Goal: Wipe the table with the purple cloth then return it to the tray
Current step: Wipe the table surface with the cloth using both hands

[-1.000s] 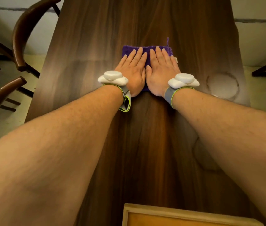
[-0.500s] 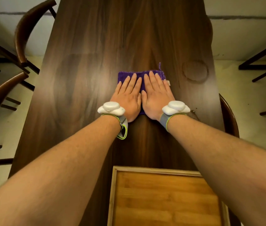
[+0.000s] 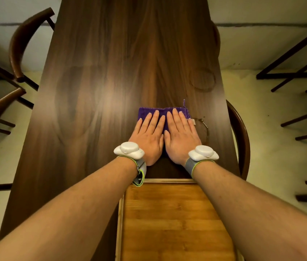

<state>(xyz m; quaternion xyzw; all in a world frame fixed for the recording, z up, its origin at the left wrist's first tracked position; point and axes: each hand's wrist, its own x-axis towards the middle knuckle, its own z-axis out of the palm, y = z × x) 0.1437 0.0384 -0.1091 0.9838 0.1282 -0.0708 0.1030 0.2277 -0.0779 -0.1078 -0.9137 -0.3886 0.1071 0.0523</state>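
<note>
Hands [image 3: 164, 136] flat, side by side, pressing cloth [image 3: 164, 114] on surface [image 3: 96, 102]; soft, light; pinch far edge to lift.

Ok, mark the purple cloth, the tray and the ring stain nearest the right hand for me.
purple cloth [image 3: 145, 113]: head view, bare far-left corner beyond the fingertips.
tray [image 3: 169, 180]: head view, far rim between the wrists.
ring stain [image 3: 207, 129]: head view, its right arc on the table.
</note>
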